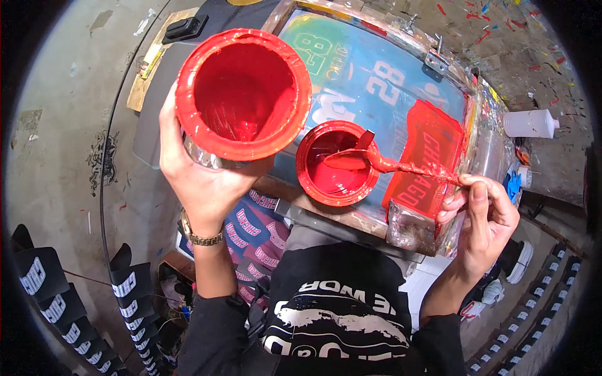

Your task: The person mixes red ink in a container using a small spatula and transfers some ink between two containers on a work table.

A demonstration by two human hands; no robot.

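Note:
My left hand (pixel 194 178) grips a large can (pixel 243 141) coated in red ink, its mouth tilted toward me, with red ink inside. My right hand (pixel 476 207) holds the handle end of a red-coated spoon (pixel 407 168), whose bowl is over a smaller open can (pixel 333 194) of red ink. A short stick (pixel 365 141) leans inside that can. The smaller can sits on a blue printing screen (pixel 357 56) in a stained wooden frame. A red inked patch (pixel 419 144) with lettering covers the screen's right part.
Metal clamps (pixel 436 56) line the frame, and a white bottle (pixel 527 124) lies right of it. A black object (pixel 185 28) rests at the upper left. Printed black pieces (pixel 44 288) stand in rows at both sides. Printed fabric (pixel 254 232) shows below the screen, above a concrete floor (pixel 69 163).

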